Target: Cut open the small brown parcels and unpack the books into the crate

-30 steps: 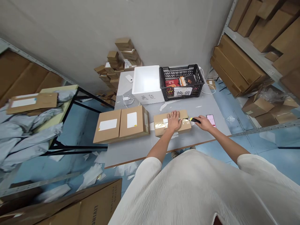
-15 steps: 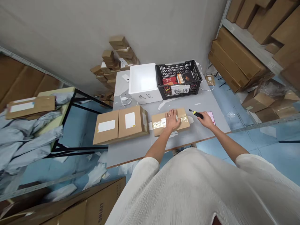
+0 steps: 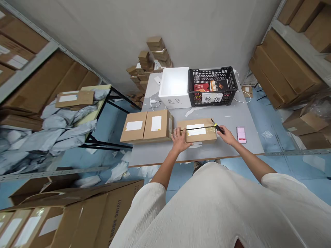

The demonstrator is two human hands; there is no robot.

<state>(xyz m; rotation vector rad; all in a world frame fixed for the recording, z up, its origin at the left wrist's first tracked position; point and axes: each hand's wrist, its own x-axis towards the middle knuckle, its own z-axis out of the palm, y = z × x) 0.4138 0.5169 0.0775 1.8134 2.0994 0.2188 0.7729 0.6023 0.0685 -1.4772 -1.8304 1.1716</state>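
A taped cardboard box (image 3: 182,124) lies near the front of the grey table, with a white label on top. A dark slit runs lengthwise along its top, and shiny tape shows at the right end. My left hand (image 3: 179,139) grips the left end, fingers spread over the corner and thumb along the front side. In my right hand (image 3: 227,135) is a black and yellow utility knife (image 3: 219,129), held just off the box's right end, blade pointing up and left. To the right of that hand lies a phone (image 3: 241,135) with a pink screen.
Two labelled cartons (image 3: 148,127) stand to the left. Behind are a white foam box (image 3: 173,100) and a black crate (image 3: 212,93) holding books. Grey parcels (image 3: 60,129) cover a side table. Stacked boxes (image 3: 152,60) rise by the wall, and shelving flanks both sides.
My left hand has slid from the middle of the box to its left end, exposing the label. The knife has left the tape seam and stays near the right end. The view has shifted.
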